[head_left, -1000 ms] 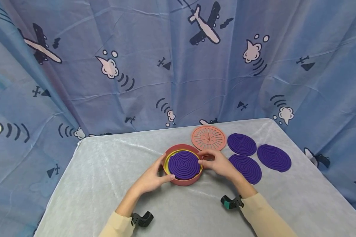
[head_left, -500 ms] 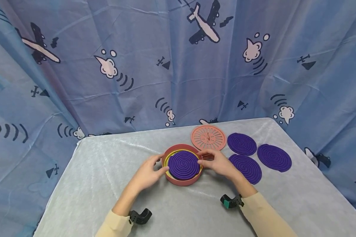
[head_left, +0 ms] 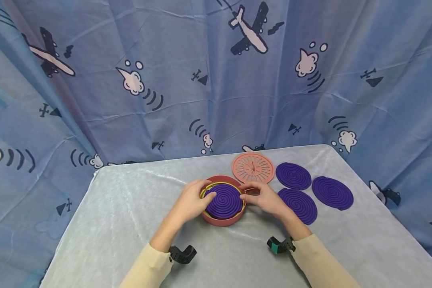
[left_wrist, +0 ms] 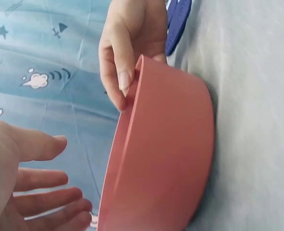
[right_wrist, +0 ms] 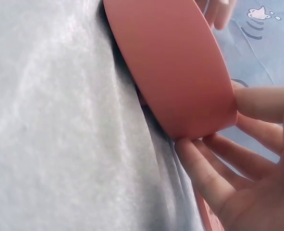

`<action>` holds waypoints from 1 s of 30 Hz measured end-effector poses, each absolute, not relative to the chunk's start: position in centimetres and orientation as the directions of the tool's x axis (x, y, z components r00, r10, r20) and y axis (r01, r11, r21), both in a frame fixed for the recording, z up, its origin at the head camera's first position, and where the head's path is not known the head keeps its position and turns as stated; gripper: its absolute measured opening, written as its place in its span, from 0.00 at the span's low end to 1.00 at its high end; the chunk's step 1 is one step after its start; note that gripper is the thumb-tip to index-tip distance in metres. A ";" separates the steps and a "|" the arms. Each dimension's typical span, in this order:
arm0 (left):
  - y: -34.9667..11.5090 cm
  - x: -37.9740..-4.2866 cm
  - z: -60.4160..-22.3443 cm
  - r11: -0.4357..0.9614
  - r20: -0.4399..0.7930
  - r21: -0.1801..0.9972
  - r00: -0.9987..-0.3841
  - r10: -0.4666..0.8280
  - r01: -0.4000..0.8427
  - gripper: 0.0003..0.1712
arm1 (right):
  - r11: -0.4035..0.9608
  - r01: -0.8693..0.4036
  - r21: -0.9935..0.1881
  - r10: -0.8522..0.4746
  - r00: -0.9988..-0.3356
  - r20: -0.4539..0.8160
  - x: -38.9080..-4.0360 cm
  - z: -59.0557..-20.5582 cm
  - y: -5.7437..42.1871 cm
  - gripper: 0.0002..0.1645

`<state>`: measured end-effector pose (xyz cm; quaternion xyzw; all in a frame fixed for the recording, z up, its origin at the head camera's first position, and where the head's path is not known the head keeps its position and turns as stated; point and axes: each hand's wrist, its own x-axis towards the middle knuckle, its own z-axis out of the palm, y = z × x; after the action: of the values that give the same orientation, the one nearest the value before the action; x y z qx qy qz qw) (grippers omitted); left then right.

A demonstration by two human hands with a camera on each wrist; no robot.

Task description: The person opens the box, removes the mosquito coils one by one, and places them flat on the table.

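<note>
A round, reddish-pink mosquito coil box (head_left: pixel 222 222) stands on the table with a yellow ring inside its wall. A dark purple mosquito coil (head_left: pixel 223 202) lies in it. My right hand (head_left: pixel 264 200) grips the box's right side, thumb at the rim and fingers against the outer wall, as the right wrist view shows. My left hand (head_left: pixel 191 202) is over the box's left edge, its thumb above the coil. In the left wrist view, that left hand (left_wrist: pixel 7 168) has loosely bent fingers and is apart from the box wall (left_wrist: pixel 166 144).
Behind the box lies a flat pink slotted lid (head_left: pixel 242 168). To the right are more purple coils, one at the back (head_left: pixel 293 176), one in front (head_left: pixel 298 205) and one farther right (head_left: pixel 333 193). A patterned blue curtain (head_left: pixel 173 80) hangs behind the pale table (head_left: pixel 129 208).
My left hand first drew back from the box's left side, then moved right and up over its edge. My right hand, the box and the coils have stayed in place.
</note>
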<state>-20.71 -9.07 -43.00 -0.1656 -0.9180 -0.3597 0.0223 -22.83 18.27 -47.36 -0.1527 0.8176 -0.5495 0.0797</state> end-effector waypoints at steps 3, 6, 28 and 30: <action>-8.0 -21.4 -42.8 0.692 0.103 0.660 -0.948 0.301 0.291 0.28 | 0.362 -0.168 -0.917 -0.335 -0.941 0.041 -22.7 -47.0 18.0 0.22; -7.0 -22.1 -42.9 0.705 0.049 0.659 -0.950 0.307 0.262 0.30 | 0.368 -0.175 -0.913 -0.338 -0.940 0.044 -22.0 -45.8 17.6 0.22; -5.1 -23.5 -44.7 0.782 0.013 0.556 -0.944 0.330 0.281 0.24 | 0.320 -0.166 -0.933 -0.358 -0.933 0.043 -22.6 -47.1 18.4 0.24; -5.1 -23.5 -44.7 0.776 0.019 0.565 -0.945 0.326 0.279 0.24 | 0.328 -0.165 -0.930 -0.358 -0.933 0.040 -22.6 -47.1 18.4 0.24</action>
<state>-23.48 -5.15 -44.68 -0.1606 -0.9415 -0.2934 -0.0402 -22.60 18.37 -47.11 -0.1615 0.8102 -0.5568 0.0864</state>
